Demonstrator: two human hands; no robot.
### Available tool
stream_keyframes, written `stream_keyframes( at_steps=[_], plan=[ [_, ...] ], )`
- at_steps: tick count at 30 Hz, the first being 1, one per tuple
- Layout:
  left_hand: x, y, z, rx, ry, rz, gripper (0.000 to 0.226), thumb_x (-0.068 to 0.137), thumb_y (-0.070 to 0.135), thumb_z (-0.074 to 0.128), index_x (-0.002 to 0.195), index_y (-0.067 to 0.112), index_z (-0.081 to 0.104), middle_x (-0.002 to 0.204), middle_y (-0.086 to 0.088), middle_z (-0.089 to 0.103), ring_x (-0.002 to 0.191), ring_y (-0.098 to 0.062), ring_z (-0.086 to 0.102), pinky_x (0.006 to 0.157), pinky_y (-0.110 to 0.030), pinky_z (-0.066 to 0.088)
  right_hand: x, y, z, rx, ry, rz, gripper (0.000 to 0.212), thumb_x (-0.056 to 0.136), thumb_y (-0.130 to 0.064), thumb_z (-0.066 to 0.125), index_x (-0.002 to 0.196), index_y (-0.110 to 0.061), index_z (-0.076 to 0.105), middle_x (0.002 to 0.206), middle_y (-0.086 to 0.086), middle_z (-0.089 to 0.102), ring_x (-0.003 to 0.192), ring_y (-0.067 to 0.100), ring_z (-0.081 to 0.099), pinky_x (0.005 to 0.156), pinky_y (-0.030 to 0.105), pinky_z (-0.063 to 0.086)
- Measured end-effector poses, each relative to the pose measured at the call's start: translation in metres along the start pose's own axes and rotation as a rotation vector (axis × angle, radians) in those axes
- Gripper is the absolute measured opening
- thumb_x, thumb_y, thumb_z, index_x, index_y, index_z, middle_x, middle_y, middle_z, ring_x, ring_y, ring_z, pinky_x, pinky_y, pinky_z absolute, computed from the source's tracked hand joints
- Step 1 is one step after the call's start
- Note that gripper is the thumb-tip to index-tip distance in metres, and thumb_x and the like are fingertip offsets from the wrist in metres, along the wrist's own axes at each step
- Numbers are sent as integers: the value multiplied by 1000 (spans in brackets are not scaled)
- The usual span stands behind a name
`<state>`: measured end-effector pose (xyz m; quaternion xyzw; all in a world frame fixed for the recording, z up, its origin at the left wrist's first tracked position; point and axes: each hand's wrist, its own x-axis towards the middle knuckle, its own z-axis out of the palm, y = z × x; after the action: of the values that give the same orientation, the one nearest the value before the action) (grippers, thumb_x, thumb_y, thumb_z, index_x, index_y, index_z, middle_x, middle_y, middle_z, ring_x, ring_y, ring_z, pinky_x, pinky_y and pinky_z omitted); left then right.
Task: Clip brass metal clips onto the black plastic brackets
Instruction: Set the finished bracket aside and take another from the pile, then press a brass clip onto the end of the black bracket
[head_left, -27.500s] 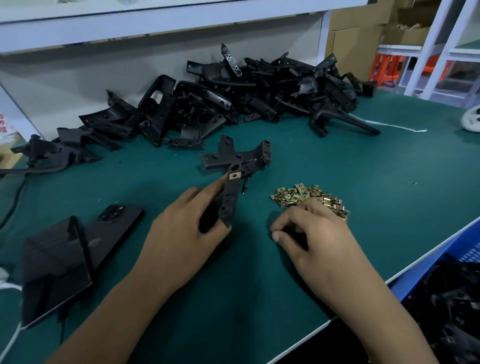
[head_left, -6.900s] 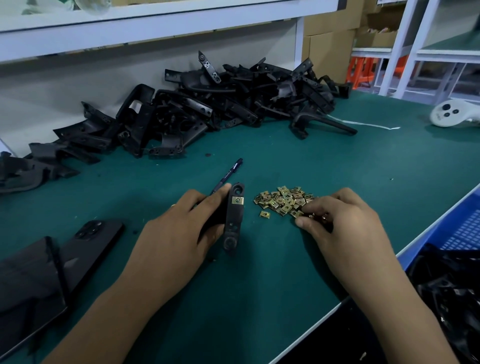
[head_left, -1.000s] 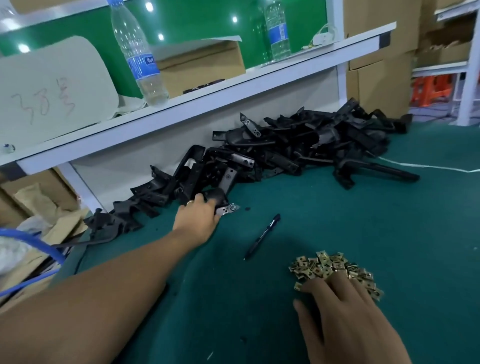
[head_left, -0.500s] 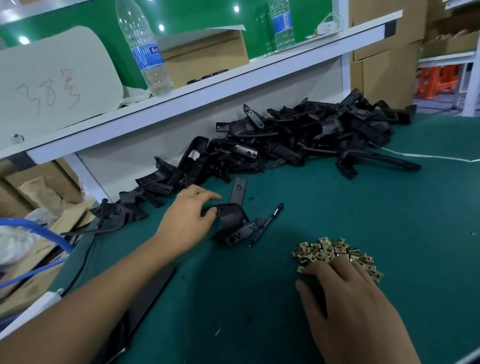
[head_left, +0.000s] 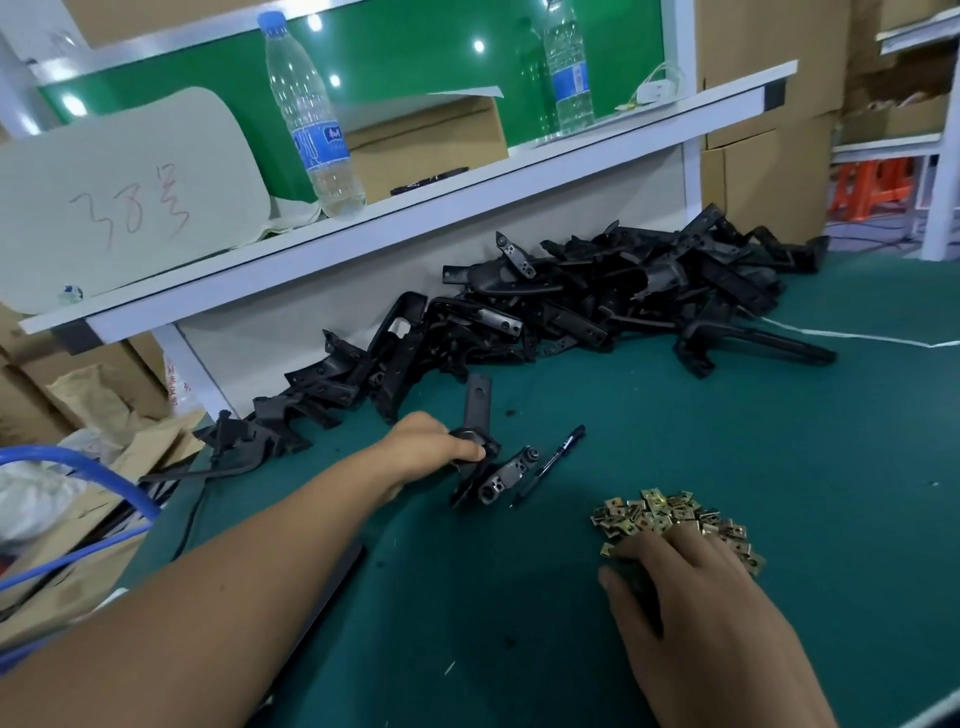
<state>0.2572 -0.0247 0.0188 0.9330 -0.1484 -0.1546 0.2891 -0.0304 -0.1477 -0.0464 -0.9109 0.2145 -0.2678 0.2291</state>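
My left hand (head_left: 426, 447) grips a black plastic bracket (head_left: 485, 462) that lies on the green table mat, one arm of the bracket pointing toward the back. My right hand (head_left: 675, 571) rests with its fingertips on the near edge of a small heap of brass clips (head_left: 670, 514); whether it pinches a clip is hidden under the fingers. A large pile of black brackets (head_left: 571, 306) lies along the back wall under the shelf.
A black pen (head_left: 550, 465) lies just right of the held bracket. Two water bottles (head_left: 311, 119) stand on the white shelf (head_left: 415, 218) above the pile. Cardboard, blue hose (head_left: 88, 467) and cables sit off the table's left edge. A dark flat device (head_left: 332, 582) lies under my left forearm.
My left hand has pulled a bracket out of the pile and dragged it toward me, beside the pen. My right hand has stayed on the clip heap.
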Motion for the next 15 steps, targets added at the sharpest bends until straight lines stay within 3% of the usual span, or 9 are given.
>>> stream_keyframes(
  at_steps=[1,4,8,11,15],
  plan=[
    [-5,0,0,-96,25,-1,43,71,44,89,68,19,54,77,-1,62,70,-17,57,67,-29,43,0,0,0,16,2,-2,27,97,-62,40,114,-47,56,104,-21,47,105,0,41,75,18,39],
    [-26,0,-7,-317,130,25,31,76,35,89,69,15,67,74,1,69,62,-13,62,58,-22,47,1,-2,-4,78,-7,9,19,96,-55,50,110,-45,60,103,-20,52,101,2,48,70,21,41],
    [-78,6,-18,-475,81,70,27,81,36,86,85,10,80,78,1,75,59,-8,62,51,-17,47,-3,-4,-7,204,92,-8,14,90,-36,71,104,-37,67,95,-20,58,91,7,56,62,26,45],
    [-127,4,-12,-576,22,99,21,81,34,85,71,18,78,71,-3,68,53,-12,59,50,-19,45,-5,-3,-7,273,35,-79,32,88,-43,69,119,-43,58,103,-27,51,99,-1,52,70,20,44],
    [-181,-8,6,-686,-75,119,35,73,39,88,84,7,80,83,-18,72,67,-19,55,65,-33,40,-8,-10,-11,242,-133,-259,71,85,-57,67,143,-55,26,130,-37,31,122,-10,35,92,20,44]
  ],
)
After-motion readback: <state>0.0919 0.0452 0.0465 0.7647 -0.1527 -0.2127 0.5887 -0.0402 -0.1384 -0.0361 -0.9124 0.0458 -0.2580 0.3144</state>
